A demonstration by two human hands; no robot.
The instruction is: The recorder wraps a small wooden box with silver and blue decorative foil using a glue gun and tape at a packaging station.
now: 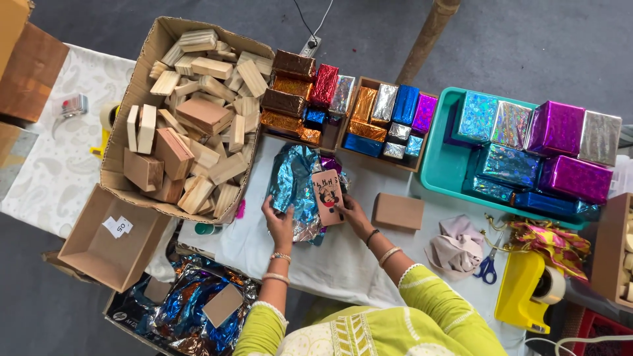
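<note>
White cloth covers the table (343, 264), which stands on a grey floor. At the middle of it lies a blue foil sheet (295, 179), and on the sheet rests a small pink card (328, 196) with a cartoon picture. Left hand (278, 221) grips the left edge of the foil, fingers curled around it. Right hand (353, 212) pinches the lower right side of the card. Just to the right lies a plain brown block (397, 211). Behind are a cardboard box of wooden blocks (191, 118) and a teal tray (436, 165) with foil-wrapped boxes. Blue scissors (487, 268) and a yellow tape dispenser (524, 296) lie further right.
</note>
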